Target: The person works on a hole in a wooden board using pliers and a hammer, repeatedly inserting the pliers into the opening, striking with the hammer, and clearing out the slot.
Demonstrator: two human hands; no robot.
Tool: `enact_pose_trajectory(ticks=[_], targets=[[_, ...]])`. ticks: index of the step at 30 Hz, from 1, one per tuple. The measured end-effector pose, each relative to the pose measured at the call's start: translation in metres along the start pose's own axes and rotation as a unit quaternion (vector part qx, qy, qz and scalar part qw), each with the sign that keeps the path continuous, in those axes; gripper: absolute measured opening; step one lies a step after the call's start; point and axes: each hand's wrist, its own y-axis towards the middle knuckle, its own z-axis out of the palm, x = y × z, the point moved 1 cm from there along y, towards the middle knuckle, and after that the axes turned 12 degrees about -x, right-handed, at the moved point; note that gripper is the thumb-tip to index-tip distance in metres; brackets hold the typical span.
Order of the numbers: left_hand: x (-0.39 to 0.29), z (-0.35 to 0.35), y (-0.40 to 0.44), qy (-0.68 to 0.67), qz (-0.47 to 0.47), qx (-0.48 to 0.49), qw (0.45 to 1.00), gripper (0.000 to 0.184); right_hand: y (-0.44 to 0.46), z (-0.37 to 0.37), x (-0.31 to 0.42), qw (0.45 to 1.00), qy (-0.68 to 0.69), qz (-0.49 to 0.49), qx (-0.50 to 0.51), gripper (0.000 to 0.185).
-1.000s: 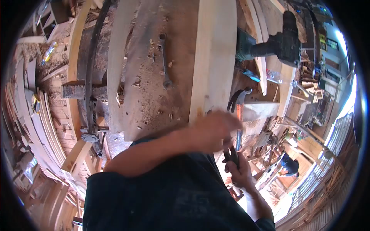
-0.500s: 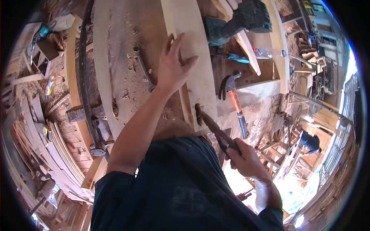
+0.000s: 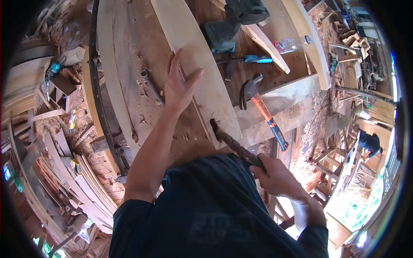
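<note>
The right hand point(image 3: 277, 175), right of the frame's lower centre, is closed around the end of a dark tool point(image 3: 238, 148), a long, slim piece of metal with a worn, mottled brown-grey surface. It slants up and leftward, its far tip at a dark, ragged-edged hole near the lower end of a pale board point(image 3: 202, 81). The board runs from the top of the frame down to the centre, smooth and cream-coloured on its face, its right edge gently curved, its left edge straighter with a thin shadowed line along it. On that left edge, just above centre, lies the left hand point(image 3: 181, 88), thumb and forefinger spread well apart, the thumb over the face. Left of its wrist a wrench point(image 3: 152, 88) lies on the brown, dusty table point(image 3: 135, 51), partly hidden by the forearm. Right of the board is a hammer point(image 3: 266, 114) with an orange and dark blue handle; above it, a blue-handled tool point(image 3: 257, 59), a dark green drill point(image 3: 220, 36) and a clear bottle point(image 3: 290, 45).
</note>
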Motion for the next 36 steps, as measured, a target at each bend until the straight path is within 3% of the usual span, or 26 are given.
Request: enact_pose_trajectory(ticks=[2,5,8,9,11,14,17,20,23,26,32,35,36], targets=[[0.003,0.000,-0.003,-0.014,-0.023,0.004,1.000,0.079,-0.006,-0.002,0.003,0.996,0.073,-0.019,-0.038,0.028],[-0.001,0.002,-0.003,-0.056,-0.047,0.011,0.997,0.078,-0.001,0.007,-0.005,0.993,0.065,-0.069,-0.076,0.026],[-0.002,0.001,0.002,-0.007,0.006,0.011,1.000,0.078,0.000,0.001,-0.001,0.998,-0.027,-0.063,-0.005,0.024],[0.000,-0.002,0.001,0.030,0.028,0.002,0.999,0.078,0.000,-0.004,0.007,0.997,0.003,-0.070,-0.021,0.024],[-0.002,-0.002,-0.004,-0.007,-0.025,0.011,1.000,0.078,-0.009,-0.010,0.021,0.994,0.067,-0.072,-0.054,0.025],[0.000,-0.001,0.000,-0.005,-0.014,0.013,1.000,0.079,0.001,0.005,0.011,0.994,0.008,-0.070,-0.079,0.023],[-0.002,0.000,0.006,0.004,0.025,0.008,1.000,0.079,-0.003,-0.007,0.015,0.996,-0.051,-0.069,-0.003,0.022],[0.006,0.000,-0.003,-0.004,0.016,0.003,1.000,0.079,-0.009,-0.013,0.032,0.989,0.067,-0.072,-0.111,0.022],[0.008,0.000,0.000,-0.012,0.017,0.000,1.000,0.079,-0.004,-0.007,0.034,0.989,0.062,-0.063,-0.118,0.021],[0.005,-0.001,0.001,-0.007,0.029,-0.007,1.000,0.075,0.007,0.003,0.024,0.993,-0.110,-0.044,0.001,0.021],[0.001,-0.001,-0.002,-0.016,0.014,-0.009,1.000,0.072,-0.005,-0.001,0.049,0.989,0.086,-0.025,-0.119,0.027],[0.001,-0.003,0.001,-0.009,0.024,-0.010,1.000,0.077,0.006,0.010,0.033,0.995,-0.089,0.043,0.033,0.026],[0.002,-0.003,0.002,-0.006,0.025,-0.011,1.000,0.080,0.003,0.009,0.031,0.996,-0.084,0.009,0.010,0.025]])
